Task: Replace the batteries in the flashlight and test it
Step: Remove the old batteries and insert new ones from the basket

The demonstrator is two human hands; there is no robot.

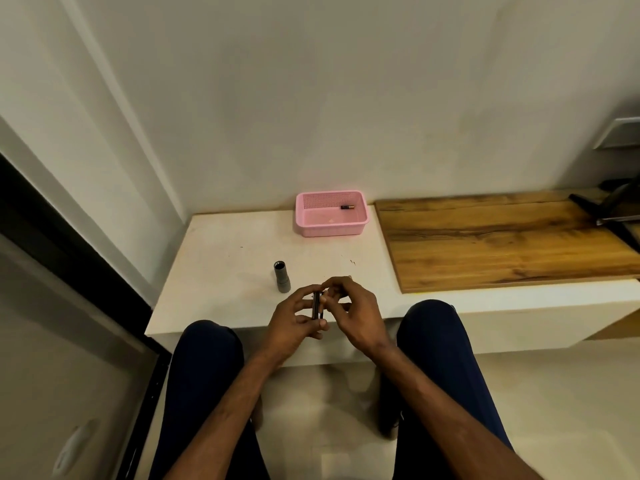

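A grey flashlight body [282,276] lies on the white table [225,271] with its open end facing away from me. Just right of it, over the table's near edge, my left hand [294,323] holds a small dark battery holder [317,305] upright. My right hand [353,308] pinches at the top of that holder with its fingertips; what is between them is too small to make out. One battery [347,207] with a copper end lies inside the pink basket [330,227] at the back of the table.
A wooden board [502,244] covers the surface to the right, with a dark object [613,213] at its far right end. The wall stands directly behind the table. My knees are at the table's near edge.
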